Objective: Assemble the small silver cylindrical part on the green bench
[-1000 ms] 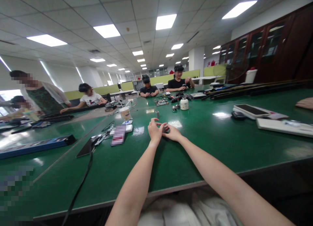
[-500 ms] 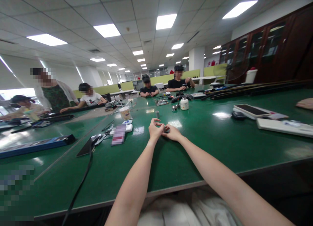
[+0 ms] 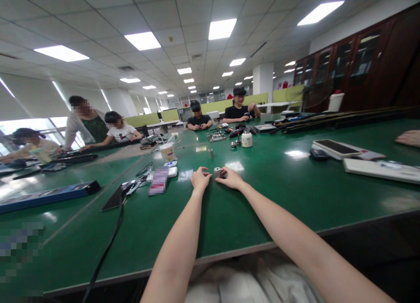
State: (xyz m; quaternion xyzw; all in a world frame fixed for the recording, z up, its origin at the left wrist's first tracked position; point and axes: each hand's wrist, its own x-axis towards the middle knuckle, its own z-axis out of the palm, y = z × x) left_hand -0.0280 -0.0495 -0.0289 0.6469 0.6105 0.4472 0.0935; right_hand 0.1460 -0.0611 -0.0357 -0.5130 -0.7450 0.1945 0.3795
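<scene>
A small silver metal cylinder (image 3: 217, 171) with a dark round mark on its top stands upright on the green table. My right hand (image 3: 231, 179) has its thumb and fingers closed around the cylinder's right side. Just left of it, my left hand (image 3: 200, 179) is apart from the cylinder, its fingers loosely curved and holding nothing. A second metal cylinder (image 3: 210, 153) of similar look stands a little farther away. Beyond it to the right are a white patterned jar (image 3: 247, 139) and small shiny metal parts (image 3: 234, 144).
Left of my hands lie a pink-and-white packet (image 3: 158, 180), a drink cup (image 3: 168, 151) and a black cable (image 3: 113, 239). A phone (image 3: 336, 148) and a white flat panel (image 3: 380, 169) lie right. Several people sit or stand around the table (image 3: 278, 207); someone's hand (image 3: 407, 137) rests at the right edge.
My left hand has come away from the cylinder and moved left, so the cylinder now shows beside my right hand. The standing person at the left has leaned and shifted to the right.
</scene>
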